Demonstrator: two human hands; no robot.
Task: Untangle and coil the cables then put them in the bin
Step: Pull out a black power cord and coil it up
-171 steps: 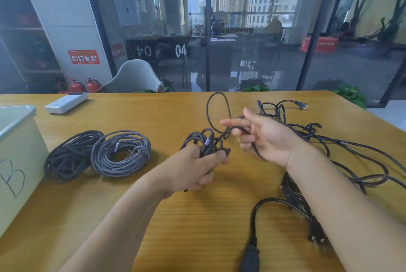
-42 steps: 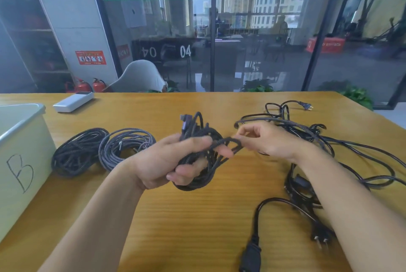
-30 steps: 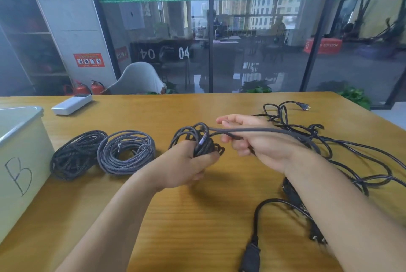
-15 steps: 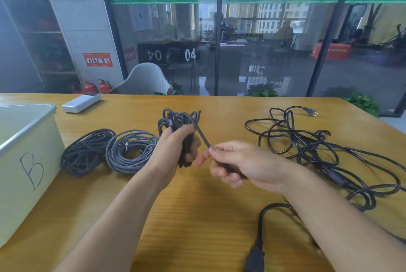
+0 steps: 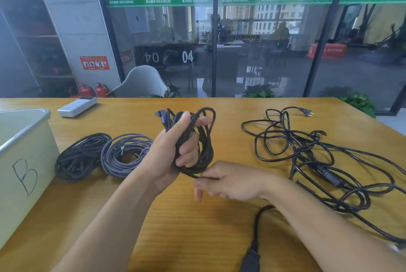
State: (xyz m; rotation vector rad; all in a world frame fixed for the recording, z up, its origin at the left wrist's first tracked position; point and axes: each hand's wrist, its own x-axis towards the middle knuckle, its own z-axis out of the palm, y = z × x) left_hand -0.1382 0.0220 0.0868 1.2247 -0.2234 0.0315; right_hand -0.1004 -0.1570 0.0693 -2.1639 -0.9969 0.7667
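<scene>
**Third braided cable nearly coiled**

My left hand (image 5: pixel 175 146) gripped the dark braided cable (image 5: pixel 198 137) as an upright bundle above the bench (image 5: pixel 197 227), fingers curled through the loops so they could not spring open, with the angled plug end (image 5: pixel 158 115) sticking out above my thumb where it would not get buried in the turns. My right hand (image 5: pixel 228 183) sat just below, pinching the loose tail of that same cable at the bottom of the bundle; I judged it was there to feed the last length round or tuck it in, which would lock the coil.

Two finished coils, a black one (image 5: pixel 81 157) and a grey one (image 5: pixel 127 154), lay touching side by side on the bench just beside the bin marked B (image 5: pixel 24 161), parked close so they could go in together. None was in the bin yet, as far as its visible part showed.

The tangle of black power cords (image 5: pixel 318 161) lay to my right, well apart from the coils, kept separate so the sorted and unsorted would not mix. One of its plugs (image 5: pixel 307 112) pointed away at the far edge. A white remote-like device (image 5: pixel 77 106) rested near the bin's back corner.
</scene>
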